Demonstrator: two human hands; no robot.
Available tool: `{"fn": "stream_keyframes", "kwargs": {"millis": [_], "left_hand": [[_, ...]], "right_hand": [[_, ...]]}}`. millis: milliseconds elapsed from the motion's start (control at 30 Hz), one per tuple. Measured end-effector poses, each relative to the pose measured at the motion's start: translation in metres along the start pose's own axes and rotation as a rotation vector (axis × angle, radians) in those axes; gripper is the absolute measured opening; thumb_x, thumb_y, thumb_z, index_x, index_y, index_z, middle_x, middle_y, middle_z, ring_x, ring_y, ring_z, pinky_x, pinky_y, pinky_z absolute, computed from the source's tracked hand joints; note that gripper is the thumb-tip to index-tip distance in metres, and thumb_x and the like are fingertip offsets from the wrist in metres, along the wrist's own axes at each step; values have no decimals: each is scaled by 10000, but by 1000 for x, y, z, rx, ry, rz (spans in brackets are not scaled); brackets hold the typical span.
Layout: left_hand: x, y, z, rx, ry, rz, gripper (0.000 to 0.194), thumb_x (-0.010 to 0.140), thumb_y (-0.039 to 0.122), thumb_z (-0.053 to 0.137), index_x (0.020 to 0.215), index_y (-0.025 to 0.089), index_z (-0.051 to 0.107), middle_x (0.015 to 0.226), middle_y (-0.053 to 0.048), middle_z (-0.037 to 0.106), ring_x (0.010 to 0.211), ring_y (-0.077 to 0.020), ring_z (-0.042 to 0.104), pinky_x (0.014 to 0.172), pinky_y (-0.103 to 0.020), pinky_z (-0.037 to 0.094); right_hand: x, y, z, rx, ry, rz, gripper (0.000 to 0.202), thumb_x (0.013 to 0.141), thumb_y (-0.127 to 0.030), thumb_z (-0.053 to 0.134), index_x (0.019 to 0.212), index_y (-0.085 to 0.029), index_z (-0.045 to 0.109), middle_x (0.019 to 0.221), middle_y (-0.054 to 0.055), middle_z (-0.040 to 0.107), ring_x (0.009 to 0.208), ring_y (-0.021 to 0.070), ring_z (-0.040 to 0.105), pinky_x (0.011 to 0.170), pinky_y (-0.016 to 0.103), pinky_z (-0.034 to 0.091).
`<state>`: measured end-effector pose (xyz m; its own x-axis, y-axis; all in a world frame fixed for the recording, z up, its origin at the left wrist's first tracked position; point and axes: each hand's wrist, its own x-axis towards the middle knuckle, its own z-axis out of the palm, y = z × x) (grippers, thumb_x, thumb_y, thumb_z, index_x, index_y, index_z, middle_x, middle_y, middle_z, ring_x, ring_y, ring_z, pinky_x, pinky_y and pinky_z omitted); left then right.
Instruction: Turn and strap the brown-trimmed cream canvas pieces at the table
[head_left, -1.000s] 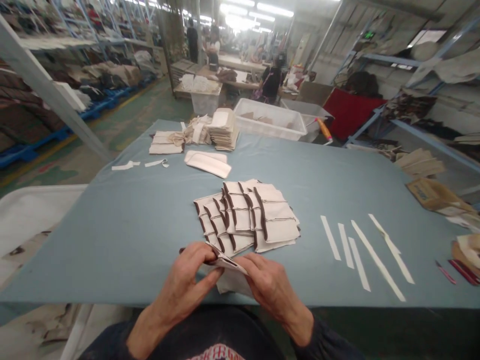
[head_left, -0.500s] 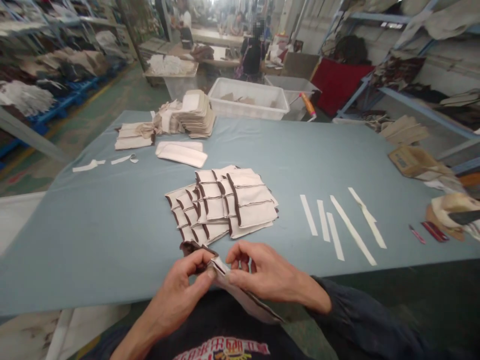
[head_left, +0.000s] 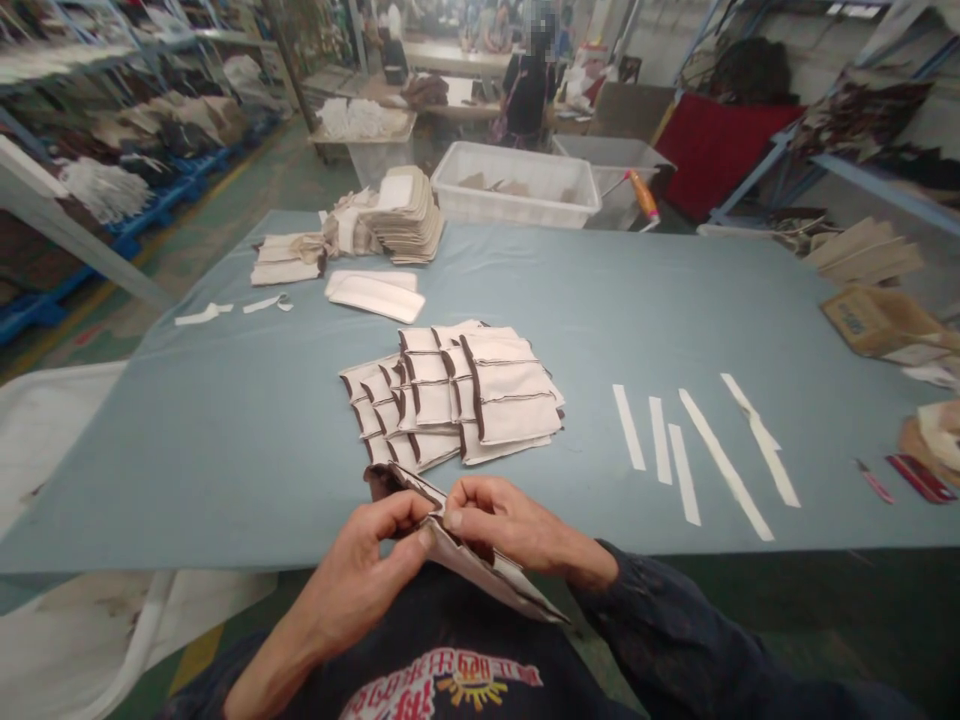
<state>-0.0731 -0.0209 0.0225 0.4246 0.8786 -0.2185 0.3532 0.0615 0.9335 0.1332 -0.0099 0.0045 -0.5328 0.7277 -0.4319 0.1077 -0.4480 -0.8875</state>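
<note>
My left hand [head_left: 379, 560] pinches the edge of a cream fabric piece with dark brown trim [head_left: 487, 575], held just over the table's front edge. Thumb and fingers of my right hand [head_left: 510, 520] are closed on the same edge, touching close beside the left fingertips. The piece slants from upper left down to the lower right, and its brown side shows at the upper left end. Just beyond my hands lies an overlapping pile of similar cream panels [head_left: 514, 395] with brown edges and seams.
Several pale strips [head_left: 720, 460] lie to the right, with a small pink-handled tool [head_left: 874, 482] beyond them. Farther back are two cream pads [head_left: 379, 297], a stack of beige pieces [head_left: 411, 215] and a white plastic bin [head_left: 517, 190]. A cardboard box [head_left: 874, 322] sits at the right.
My right hand has moved left and closed on the piece's edge beside my left fingers. The piece's edges have spread apart somewhat. The view has shifted slightly.
</note>
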Motion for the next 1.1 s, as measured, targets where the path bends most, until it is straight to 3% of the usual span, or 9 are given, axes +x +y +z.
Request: {"fn": "stream_keyframes", "kwargs": {"millis": [133,233,367,600,733,900,1000,1100], "left_hand": [[-3,-2,-1,18,-4,-13,257,905,378,562,795,174,673,733,-2,633,708,-170,551,669,-259,445],[-5,-5,0,42,36,-54,311,912,431,598,734,176,609,698,22,558,679,-151,496,646,-250,408],[-10,-11,2,15,49,-50,348,936,442,592,710,178,572,683,34,533,661,-136,469,633,-243,387],[-22,-19,0,58,83,44,241,958,327,540,828,176,674,753,11,655,714,-157,558,687,-252,431],[-32,-22,3,51,154,22,279,975,340,494,835,173,668,766,-3,654,737,-175,566,690,-266,432],[-42,-29,13,0,291,8,342,1033,401,411,819,190,576,732,20,530,678,-165,481,655,-278,395],[-53,-34,21,-31,413,7,342,1052,394,354,824,201,521,760,17,515,702,-163,469,687,-284,394],[-66,-41,25,-33,444,-24,338,1048,414,378,803,206,484,740,23,498,694,-155,451,664,-284,362]], "right_hand": [[-2,1,6,-271,177,-203,155,881,-280,649,784,-175,588,634,-57,523,578,93,454,545,212,340],[-8,0,12,-420,220,-304,137,883,-262,650,787,-173,608,652,-47,567,578,93,475,559,223,349],[-11,2,19,-448,234,-291,144,891,-282,659,804,-174,620,658,-43,587,581,98,495,560,224,357],[-5,11,31,-425,266,-230,121,906,-259,630,824,-170,639,718,-23,650,636,109,549,593,220,385],[-1,13,42,-457,284,-257,116,907,-255,619,821,-177,620,702,-26,633,630,113,547,598,224,381],[10,16,60,-563,300,-283,143,906,-278,596,790,-200,565,664,-18,623,572,119,528,569,234,364],[14,22,71,-637,298,-338,199,937,-332,538,774,-217,542,645,-4,632,554,139,553,553,246,375],[19,36,76,-660,270,-374,308,959,-453,531,737,-239,523,588,-13,616,496,146,562,513,245,403]]}}
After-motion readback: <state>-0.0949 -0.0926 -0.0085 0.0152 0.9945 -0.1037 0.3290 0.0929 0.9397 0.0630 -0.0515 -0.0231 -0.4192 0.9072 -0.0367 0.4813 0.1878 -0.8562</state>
